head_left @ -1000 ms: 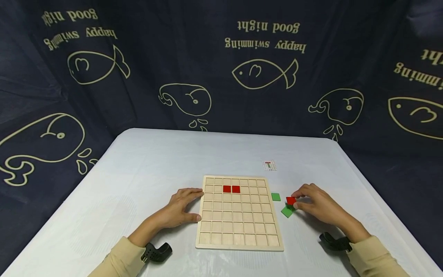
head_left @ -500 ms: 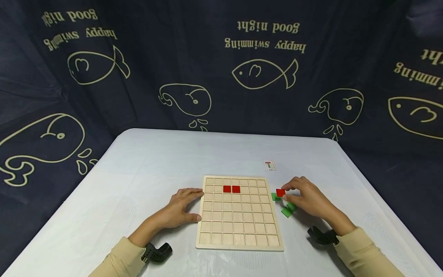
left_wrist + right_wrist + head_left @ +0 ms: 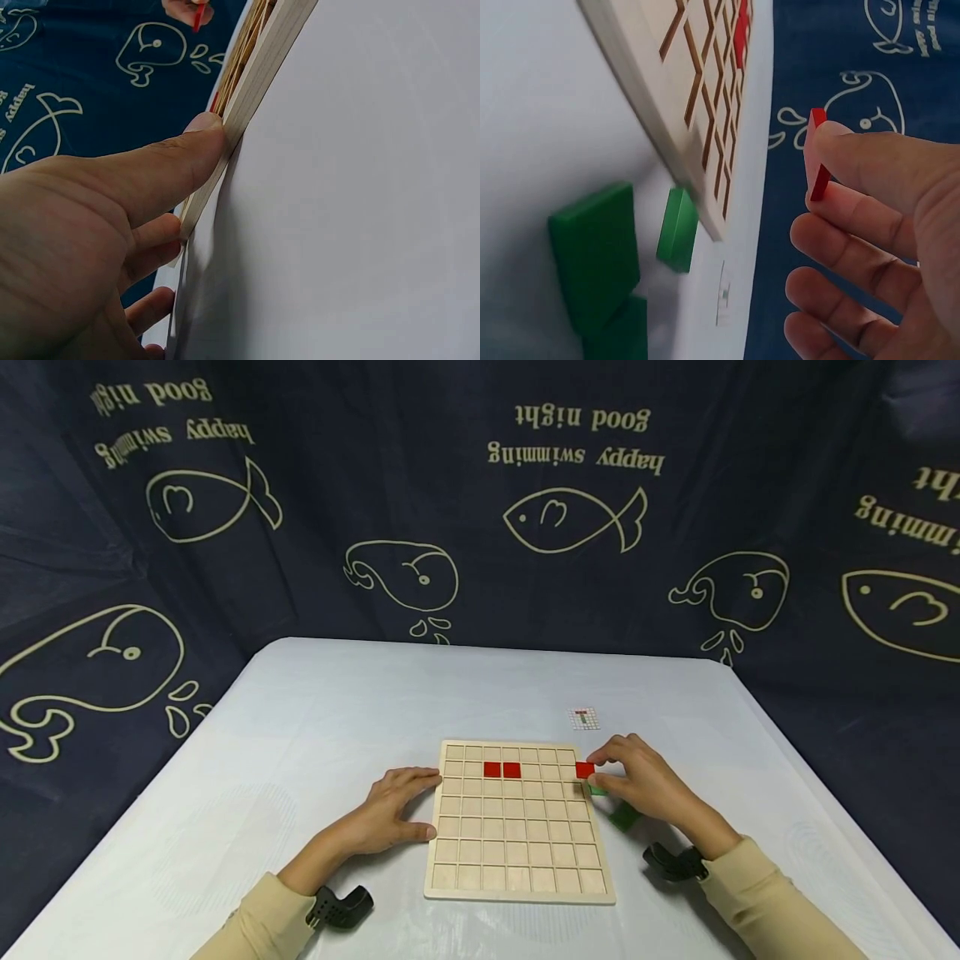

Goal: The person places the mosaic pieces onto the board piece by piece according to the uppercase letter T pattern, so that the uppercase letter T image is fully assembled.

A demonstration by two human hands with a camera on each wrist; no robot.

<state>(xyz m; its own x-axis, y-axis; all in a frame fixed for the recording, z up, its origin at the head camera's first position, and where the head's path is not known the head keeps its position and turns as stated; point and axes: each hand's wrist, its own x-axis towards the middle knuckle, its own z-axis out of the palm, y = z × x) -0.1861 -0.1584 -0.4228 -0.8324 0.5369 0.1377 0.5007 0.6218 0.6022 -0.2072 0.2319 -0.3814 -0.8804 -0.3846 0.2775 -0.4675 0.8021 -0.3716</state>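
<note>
Between thumb and fingertips my right hand (image 3: pixel 643 778) pinches a red square tile (image 3: pixel 584 770), held above the right edge of a wooden grid board (image 3: pixel 480 828). In the right wrist view the tile stands on edge in the pinch, the other fingers loosely bent. Two red tiles (image 3: pixel 502 770) sit side by side in the board's second row from the far end. My left hand (image 3: pixel 392 812) rests at the board's left edge, thumb and fingers spread; the left wrist view shows the thumb tip (image 3: pixel 204 122) against the wooden rim.
Several green tiles (image 3: pixel 596 255) lie on the white table right of the board, two overlapping and one green tile (image 3: pixel 677 232) close to the board's edge. Beyond the board lies a small printed grid card (image 3: pixel 584 718). A dark printed curtain (image 3: pixel 480 593) hangs behind the table.
My right hand has carried the red tile from over the green tiles leftward and away from me, to the board's right edge. The left hand and board have stayed still.
</note>
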